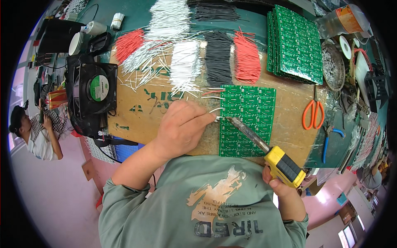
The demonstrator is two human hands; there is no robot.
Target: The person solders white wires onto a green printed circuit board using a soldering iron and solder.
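Near the middle of the frame, the left hand point(182, 127) pinched a white wire point(218, 117) at the left edge of the green circuit board point(248, 128), presumably to steady its end. The right hand point(278, 184) was wrapped around the yellow-and-black handle of the soldering iron point(285, 165), angled so its tip met that same edge. Loose white wires point(186, 66) lay at top centre, probably for easy reach by the left hand. At upper right, a round dish point(336, 88) held greyish scraps; the clear bottle's point(345, 20) contents could not be made out. At upper left, a white lid hid the inside of a jar point(75, 44).
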